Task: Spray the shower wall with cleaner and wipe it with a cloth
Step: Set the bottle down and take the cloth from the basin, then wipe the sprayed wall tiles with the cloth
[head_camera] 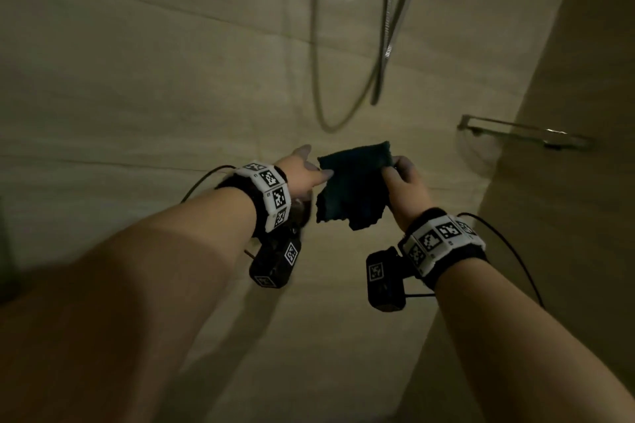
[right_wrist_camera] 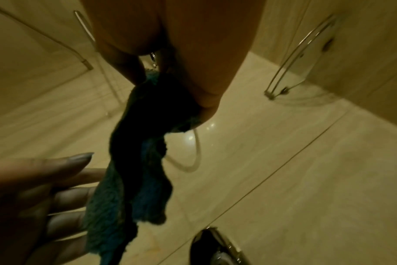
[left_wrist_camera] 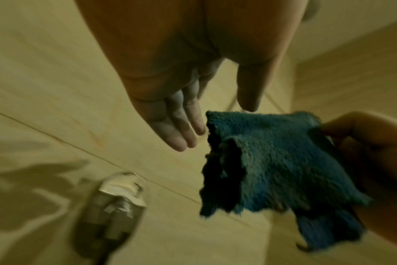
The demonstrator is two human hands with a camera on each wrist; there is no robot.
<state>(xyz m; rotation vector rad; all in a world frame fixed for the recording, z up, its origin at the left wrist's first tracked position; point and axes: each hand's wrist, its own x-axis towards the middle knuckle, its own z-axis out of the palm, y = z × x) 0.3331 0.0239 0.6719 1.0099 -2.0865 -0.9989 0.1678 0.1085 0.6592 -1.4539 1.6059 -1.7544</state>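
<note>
A dark blue cloth point(head_camera: 350, 189) hangs in front of the beige shower wall point(head_camera: 137, 79). My right hand point(head_camera: 395, 168) pinches it by its upper right corner, thumb on the near side. In the right wrist view the cloth point(right_wrist_camera: 136, 170) dangles folded below that pinch. My left hand point(head_camera: 314, 161) is open with straight fingers point(left_wrist_camera: 181, 129) right at the cloth's point(left_wrist_camera: 272, 161) left edge. I cannot tell whether it touches the cloth. No spray bottle is in view.
A shower hose point(head_camera: 316, 79) loops down the wall above the hands, beside a chrome rail point(head_camera: 388, 45). A glass corner shelf point(head_camera: 525, 134) sticks out at the right, where the side wall point(head_camera: 567, 216) meets. A chrome tap knob point(left_wrist_camera: 116, 206) projects below the hands.
</note>
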